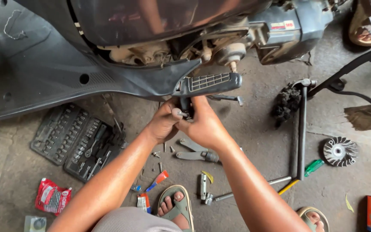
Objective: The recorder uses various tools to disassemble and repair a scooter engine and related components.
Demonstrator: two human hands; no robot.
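your left hand and right hand meet under the scooter body, fingers curled tight around a small metal part just below the black footrest. the footrest's long axis runs left to right, its free end pointing right. behind your left forearm lies an open socket set; spanners lie below your right hand.

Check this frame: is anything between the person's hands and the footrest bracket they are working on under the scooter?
Nothing visible. The left hand and right hand already meet at the bracket below the footrest; the loose spanner lies on the floor beneath them.
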